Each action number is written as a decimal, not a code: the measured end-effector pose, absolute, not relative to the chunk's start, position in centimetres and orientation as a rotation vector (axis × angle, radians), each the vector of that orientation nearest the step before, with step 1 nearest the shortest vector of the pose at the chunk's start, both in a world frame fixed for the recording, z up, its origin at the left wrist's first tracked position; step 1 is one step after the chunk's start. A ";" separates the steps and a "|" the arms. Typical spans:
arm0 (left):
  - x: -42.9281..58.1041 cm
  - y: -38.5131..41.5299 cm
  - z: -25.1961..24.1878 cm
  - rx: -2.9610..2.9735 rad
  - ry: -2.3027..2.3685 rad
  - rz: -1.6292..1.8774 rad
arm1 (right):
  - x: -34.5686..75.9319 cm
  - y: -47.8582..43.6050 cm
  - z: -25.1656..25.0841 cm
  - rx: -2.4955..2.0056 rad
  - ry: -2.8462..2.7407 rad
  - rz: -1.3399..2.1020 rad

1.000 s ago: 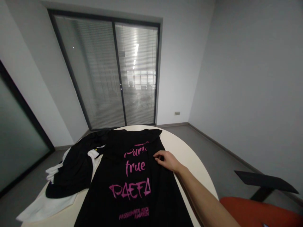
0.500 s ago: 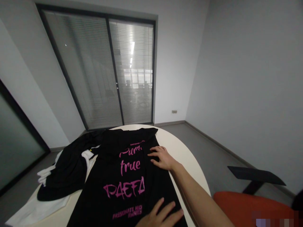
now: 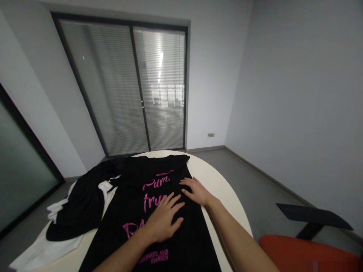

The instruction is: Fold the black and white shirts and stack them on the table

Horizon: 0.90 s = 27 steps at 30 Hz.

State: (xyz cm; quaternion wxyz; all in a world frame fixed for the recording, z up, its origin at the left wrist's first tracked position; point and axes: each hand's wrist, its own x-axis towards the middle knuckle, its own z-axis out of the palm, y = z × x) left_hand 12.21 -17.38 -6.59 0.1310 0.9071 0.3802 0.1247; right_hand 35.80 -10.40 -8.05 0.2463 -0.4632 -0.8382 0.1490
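at the left, a white cloth (image 3: 45,249) lies under a heap of dark clothes (image 3: 82,207), and this side looks the same as one second ago. next to the heap, the black shirt (image 3: 127,200) is spread on the round table (image 3: 221,189), and its near end goes out of view. the left hand (image 3: 163,223) is what has changed most: out of sight one second ago, then at the lower edge, it is now over the middle of the pink print (image 3: 159,257), fingers spread, grasping nothing that i can see. to its right, the right hand (image 3: 197,192), which had thumb and finger curled close together, now lies loosely extended on the right part of the shirt; i see no cloth pinched. in my judgement, this means both hands now attend to the same garment, probably pressing or smoothing it. further right is a red chair (image 3: 306,253).
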 end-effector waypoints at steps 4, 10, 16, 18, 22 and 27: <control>12.1 -17.6 -6.8 2.629 1.088 0.395 | 36.0 -9.6 -8.9 -1.296 -2.158 0.366; 12.2 -17.3 -7.1 2.543 1.279 0.460 | 36.7 -8.2 -9.6 -1.403 -2.005 0.267; 12.3 -17.2 -6.6 2.456 1.303 0.403 | 36.7 -4.8 -8.6 -1.663 -1.874 0.429; 12.3 -17.3 -6.2 2.433 1.315 0.391 | 36.9 -2.8 -7.8 -1.769 -1.817 0.460; 12.3 -17.3 -6.0 2.406 1.319 0.395 | 37.4 1.4 -6.4 -1.932 -1.707 0.433; 12.3 -17.1 -6.7 2.348 1.347 0.489 | 36.7 5.6 -5.8 -2.060 -1.592 0.487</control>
